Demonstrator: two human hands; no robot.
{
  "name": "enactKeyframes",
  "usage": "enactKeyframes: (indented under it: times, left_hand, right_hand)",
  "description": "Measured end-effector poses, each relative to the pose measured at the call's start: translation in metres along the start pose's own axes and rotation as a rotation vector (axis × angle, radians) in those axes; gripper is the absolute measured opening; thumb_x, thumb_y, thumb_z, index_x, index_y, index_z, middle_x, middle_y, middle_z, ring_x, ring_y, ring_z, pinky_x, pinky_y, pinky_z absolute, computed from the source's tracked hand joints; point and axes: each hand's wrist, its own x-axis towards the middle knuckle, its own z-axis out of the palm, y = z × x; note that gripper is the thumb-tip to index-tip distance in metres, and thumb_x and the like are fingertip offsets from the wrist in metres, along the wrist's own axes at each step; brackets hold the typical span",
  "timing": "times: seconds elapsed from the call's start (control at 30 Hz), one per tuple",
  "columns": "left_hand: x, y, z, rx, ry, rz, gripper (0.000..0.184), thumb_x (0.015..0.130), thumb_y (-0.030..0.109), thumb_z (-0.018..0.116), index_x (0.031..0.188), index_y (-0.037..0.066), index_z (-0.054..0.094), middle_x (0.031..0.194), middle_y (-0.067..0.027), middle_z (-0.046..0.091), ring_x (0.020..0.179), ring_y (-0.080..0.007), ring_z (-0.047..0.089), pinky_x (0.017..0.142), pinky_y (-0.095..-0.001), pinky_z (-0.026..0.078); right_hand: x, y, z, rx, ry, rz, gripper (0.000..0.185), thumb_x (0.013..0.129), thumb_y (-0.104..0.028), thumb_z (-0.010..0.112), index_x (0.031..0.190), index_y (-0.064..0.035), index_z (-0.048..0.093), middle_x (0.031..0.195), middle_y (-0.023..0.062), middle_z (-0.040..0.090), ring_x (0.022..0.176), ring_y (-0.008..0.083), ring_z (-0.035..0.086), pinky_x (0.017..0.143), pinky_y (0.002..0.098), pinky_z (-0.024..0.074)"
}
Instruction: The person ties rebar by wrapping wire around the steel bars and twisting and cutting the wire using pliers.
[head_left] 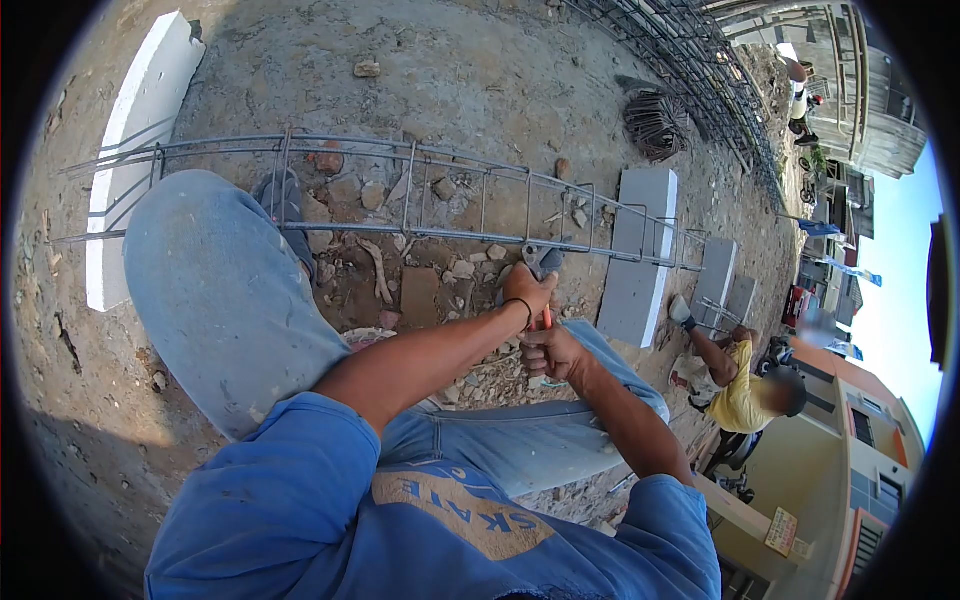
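Note:
A pair of pincers [543, 260] with a grey head and orange handles sits against the lower bar of a long rebar cage [450, 233]. My left hand [529, 290], a dark band at its wrist, is closed around the tool just below its head. Lower down, my right hand [555, 354] is wrapped round the orange handle [547, 317]. Some fingers of both hands are hidden. The cage has several square stirrups and runs across in front of my knees. Whether a tie wire sits in the jaws is too small to tell.
White blocks [140, 170] and grey blocks [635, 255] lie under the cage. Rubble and bricks [420, 296] cover the ground below it. More rebar cages [680, 65] and a stirrup bundle [655, 125] lie beyond. A person in a yellow shirt [738, 395] crouches at right.

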Motion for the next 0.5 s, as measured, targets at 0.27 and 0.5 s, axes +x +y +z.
enactKeyframes:
  times: [0.27, 0.5]
  left_hand:
    - [-0.010, -0.021, 0.004, -0.697, -0.495, -0.391, 0.024, 0.090, 0.019, 0.074, 0.094, 0.001, 0.058, 0.080, -0.0096, 0.062, 0.074, -0.0291, 0.068, 0.063, -0.0398, 0.062]
    - [-0.044, 0.040, 0.004, -0.145, -0.467, 0.090, 0.035, 0.093, 0.032, 0.071, 0.104, 0.003, 0.055, 0.085, -0.0087, 0.065, 0.073, -0.0203, 0.068, 0.061, -0.0338, 0.055]
  right_hand:
    - [-0.015, 0.024, -0.008, -0.078, -0.100, -0.185, 0.025, 0.097, -0.025, 0.063, 0.083, -0.0053, 0.057, 0.063, 0.0071, 0.054, 0.053, 0.0184, 0.055, 0.046, 0.0318, 0.0437]
    - [-0.042, 0.029, 0.016, -0.508, 0.441, -0.853, 0.025, 0.100, -0.025, 0.057, 0.098, -0.0011, 0.065, 0.079, 0.0082, 0.066, 0.064, 0.0142, 0.062, 0.052, 0.0283, 0.0471]
